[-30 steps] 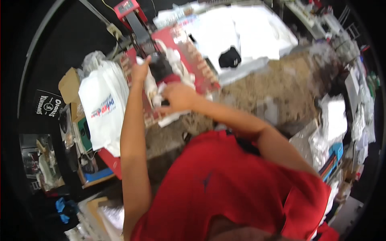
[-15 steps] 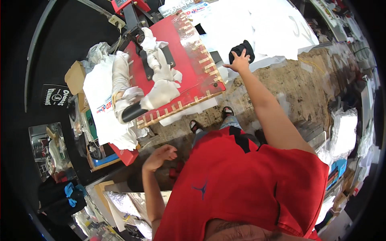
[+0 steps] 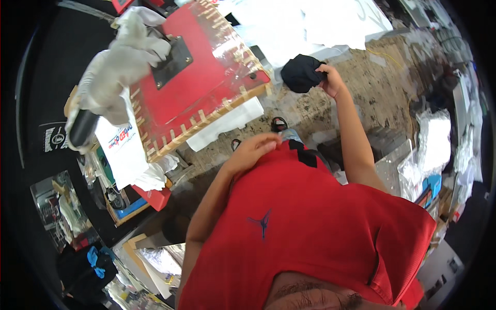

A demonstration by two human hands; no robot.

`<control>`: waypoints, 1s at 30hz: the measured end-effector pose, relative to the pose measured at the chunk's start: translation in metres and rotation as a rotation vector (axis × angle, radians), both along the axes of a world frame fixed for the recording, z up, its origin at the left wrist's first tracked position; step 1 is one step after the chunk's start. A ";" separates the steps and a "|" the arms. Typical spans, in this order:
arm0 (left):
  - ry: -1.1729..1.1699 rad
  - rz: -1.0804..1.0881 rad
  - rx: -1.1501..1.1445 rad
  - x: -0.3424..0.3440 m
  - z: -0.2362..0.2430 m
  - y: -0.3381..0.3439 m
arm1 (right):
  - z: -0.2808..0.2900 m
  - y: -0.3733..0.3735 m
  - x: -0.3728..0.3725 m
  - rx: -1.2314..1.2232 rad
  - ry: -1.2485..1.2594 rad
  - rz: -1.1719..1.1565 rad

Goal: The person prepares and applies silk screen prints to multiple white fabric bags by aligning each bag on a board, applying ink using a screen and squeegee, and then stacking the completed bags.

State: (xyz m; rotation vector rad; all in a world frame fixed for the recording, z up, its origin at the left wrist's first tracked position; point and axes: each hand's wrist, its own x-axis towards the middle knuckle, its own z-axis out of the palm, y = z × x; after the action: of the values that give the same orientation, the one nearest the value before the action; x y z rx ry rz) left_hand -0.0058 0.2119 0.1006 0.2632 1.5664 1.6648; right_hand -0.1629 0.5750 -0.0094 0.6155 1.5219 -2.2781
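Black cloth bundle (image 3: 299, 74) clamped at its right edge in the fingers of the right hand (image 3: 332, 81), at the near edge of white sheets (image 3: 330, 23), right of the tape-edged red plate (image 3: 199, 95). Hands well apart: left hand (image 3: 253, 151) loosely curled, unloaded, by the red shirt (image 3: 310, 222); cloth-wrapped handle (image 3: 116, 72) at the plate's left.

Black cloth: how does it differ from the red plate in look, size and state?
The cloth is black and rumpled; the plate is red and flat, with tan strips along its edges.
The cloth is small, the plate much larger.
The cloth is in the right hand; neither hand holds the plate.
Shared: the left hand touches neither.
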 end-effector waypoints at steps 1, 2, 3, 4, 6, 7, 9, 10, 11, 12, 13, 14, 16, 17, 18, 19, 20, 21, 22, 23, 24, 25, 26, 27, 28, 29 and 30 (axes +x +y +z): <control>0.048 0.004 0.055 -0.006 -0.005 0.012 | -0.005 0.008 0.017 -0.227 0.005 0.057; 0.054 0.086 0.042 -0.012 -0.007 0.022 | 0.004 -0.003 0.033 -0.224 -0.003 0.058; 0.054 0.165 0.037 -0.020 -0.008 0.033 | 0.030 -0.027 0.053 -0.256 -0.088 0.002; 0.137 0.269 0.005 -0.025 -0.005 0.044 | 0.046 -0.042 0.071 -0.294 -0.164 -0.062; -0.097 0.429 -0.092 -0.034 -0.006 0.063 | 0.042 -0.053 0.092 -0.336 -0.213 -0.019; -0.104 0.419 -0.091 -0.034 -0.010 0.064 | 0.043 -0.069 0.102 -0.384 -0.242 -0.037; 0.125 0.344 -0.108 -0.031 -0.015 0.063 | 0.042 -0.099 0.116 -0.434 -0.270 -0.058; 0.124 0.341 -0.107 -0.030 -0.019 0.058 | 0.038 -0.112 0.120 -0.423 -0.263 0.006; 0.274 0.337 -0.119 -0.028 -0.026 0.052 | 0.035 -0.122 0.124 -0.412 -0.259 0.072; 0.425 0.334 -0.130 -0.024 -0.032 0.047 | 0.034 -0.130 0.124 -0.411 -0.261 0.073; 0.396 0.404 -0.119 -0.022 -0.034 0.044 | 0.035 -0.139 0.121 -0.306 -0.306 0.098; 0.395 0.409 -0.121 -0.020 -0.037 0.038 | 0.036 -0.147 0.120 -0.200 -0.351 0.125; 0.434 0.384 -0.339 -0.020 -0.044 0.023 | 0.043 -0.159 0.121 -0.088 -0.273 0.190; 0.432 0.401 -0.344 -0.020 -0.050 0.015 | 0.047 -0.163 0.122 -0.088 -0.178 0.217; 0.391 0.524 -0.302 -0.021 -0.056 0.008 | 0.050 -0.167 0.122 -0.089 -0.083 0.244; 0.349 0.651 -0.259 -0.021 -0.061 0.001 | 0.050 -0.162 0.123 -0.070 -0.045 0.290; 0.346 0.673 -0.262 -0.022 -0.060 -0.004 | 0.056 -0.161 0.127 -0.069 -0.046 0.312; 0.328 0.785 -0.243 -0.022 -0.060 -0.010 | 0.062 -0.162 0.136 0.031 0.055 0.429; 0.310 0.893 -0.222 -0.022 -0.057 -0.015 | 0.073 -0.166 0.143 0.130 0.160 0.540; 0.373 0.924 -0.283 -0.021 -0.055 -0.018 | 0.085 -0.172 0.146 -0.003 0.113 0.630; 0.370 0.944 -0.285 -0.019 -0.052 -0.021 | 0.087 -0.181 0.149 -0.002 0.112 0.649; 0.344 0.943 -0.254 -0.019 -0.049 -0.024 | 0.089 -0.193 0.150 -0.100 0.044 0.635; 0.317 0.942 -0.223 -0.019 -0.044 -0.024 | 0.091 -0.204 0.149 -0.196 -0.026 0.621; 0.316 0.954 -0.222 -0.016 -0.037 -0.025 | 0.089 -0.219 0.148 -0.211 0.020 0.499; 0.184 0.928 -0.111 -0.013 -0.022 -0.023 | 0.083 -0.228 0.143 -0.209 0.021 0.504; 0.050 0.904 0.001 -0.009 -0.016 -0.020 | 0.074 -0.233 0.136 -0.246 0.084 0.398; 0.048 0.916 0.005 -0.009 -0.021 -0.021 | 0.065 -0.236 0.129 -0.283 0.147 0.291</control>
State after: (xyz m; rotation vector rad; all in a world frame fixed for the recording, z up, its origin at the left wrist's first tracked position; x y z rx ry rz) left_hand -0.0149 0.1909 0.0796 -0.4991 1.8513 2.3377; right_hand -0.0337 0.3387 0.0560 0.1405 1.2222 -2.2869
